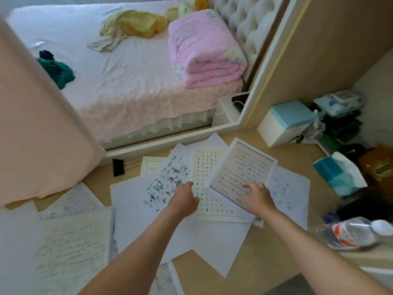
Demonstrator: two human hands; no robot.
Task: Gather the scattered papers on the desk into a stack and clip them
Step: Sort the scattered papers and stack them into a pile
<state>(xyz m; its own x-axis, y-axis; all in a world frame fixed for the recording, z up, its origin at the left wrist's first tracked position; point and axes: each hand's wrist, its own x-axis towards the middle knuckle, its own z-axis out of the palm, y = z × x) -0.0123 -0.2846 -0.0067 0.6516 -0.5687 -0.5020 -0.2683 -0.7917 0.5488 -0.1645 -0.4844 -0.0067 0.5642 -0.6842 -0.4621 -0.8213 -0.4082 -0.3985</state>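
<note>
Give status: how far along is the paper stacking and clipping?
Early. Done: nothing stacked; papers lie fanned across the desk. In hand: left hand grips the green-inked sheet, right hand presses the bordered sheet. Left: gather all, square them, apply the untouched binder clip.

pink quilt (204, 50) on bed (119, 81), tissue pack (338, 173), bottle (350, 233)

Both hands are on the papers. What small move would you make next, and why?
Probably slide the bordered sheet under the right hand leftward onto the gridded sheet by the left hand. The sheets lie fanned apart, and the binder clip sits unused, so squaring comes first.
</note>
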